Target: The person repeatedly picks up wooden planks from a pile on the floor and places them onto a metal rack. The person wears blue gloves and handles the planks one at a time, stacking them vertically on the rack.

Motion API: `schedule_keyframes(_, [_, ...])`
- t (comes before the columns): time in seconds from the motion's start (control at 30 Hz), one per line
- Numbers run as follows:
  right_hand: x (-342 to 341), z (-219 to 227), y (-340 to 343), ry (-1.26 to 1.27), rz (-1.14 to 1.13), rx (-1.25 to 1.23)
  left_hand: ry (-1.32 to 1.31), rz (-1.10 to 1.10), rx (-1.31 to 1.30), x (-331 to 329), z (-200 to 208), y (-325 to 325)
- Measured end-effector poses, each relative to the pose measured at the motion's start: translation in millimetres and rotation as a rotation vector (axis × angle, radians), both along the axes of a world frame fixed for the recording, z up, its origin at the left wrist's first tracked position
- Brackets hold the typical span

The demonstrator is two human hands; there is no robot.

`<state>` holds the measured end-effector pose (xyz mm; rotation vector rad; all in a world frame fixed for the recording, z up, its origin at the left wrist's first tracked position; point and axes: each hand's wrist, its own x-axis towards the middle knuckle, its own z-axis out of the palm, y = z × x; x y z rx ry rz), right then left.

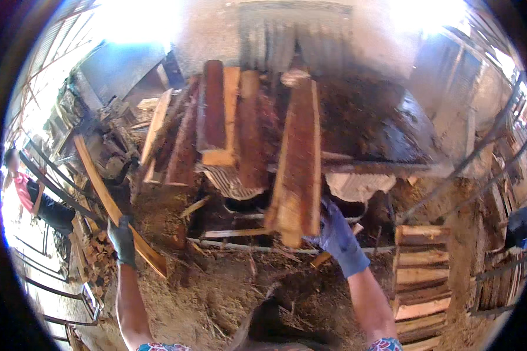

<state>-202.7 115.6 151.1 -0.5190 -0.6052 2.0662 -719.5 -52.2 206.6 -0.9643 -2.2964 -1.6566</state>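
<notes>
My left hand, in a grey-green glove, is closed round a long, thin wooden strip. The strip slants from upper left down to the right. In a blue glove, my right hand grips the near end of a thick bark-covered wooden slab from its right side. That slab points away from me, its pale sawn edges showing; the fingers are partly hidden behind it. Just left of it, several bark-covered slabs lie side by side on a raised bench.
Stacked wooden pieces stand at lower right. Scrap wood is heaped at left, and bark litter covers the ground. A person in a pink top is at far left. A plastered wall rises behind the bench.
</notes>
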Motion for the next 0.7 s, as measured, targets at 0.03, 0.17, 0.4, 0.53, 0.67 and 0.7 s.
schedule_keyframes(0.03, [-25.1, 18.1, 16.4, -0.071, -0.044, 0.049, 0.032, -0.007, 0.017, -15.3, 27.7, 18.9])
schedule_keyframes(0.17, [-73.6, 50.7, 25.8, -0.015, -0.137, -0.142, 0.111, -0.233, -0.199, -35.5, 144.6, 142.9])
schedule_keyframes(0.4, [-65.8, 13.0, -17.1, 0.022, -0.170, -0.181, 0.246, -0.999, 0.215, 119.7, 119.3, 262.8])
schedule_keyframes(0.53, [-46.0, 2.0, -65.8, -0.336, -0.132, -0.154, -0.909, -1.336, -0.145, 224.3, 49.7, 215.3])
schedule_keyframes(0.67, [-47.5, 12.5, -98.2, -0.480, 0.032, -0.022, -0.552, -1.204, -0.282, 279.9, 37.7, 181.9])
schedule_keyframes(0.7, [-49.9, 14.9, -96.4, -0.450, 0.069, 0.118, -0.059, -1.125, -0.320, 287.1, 39.0, 179.6])
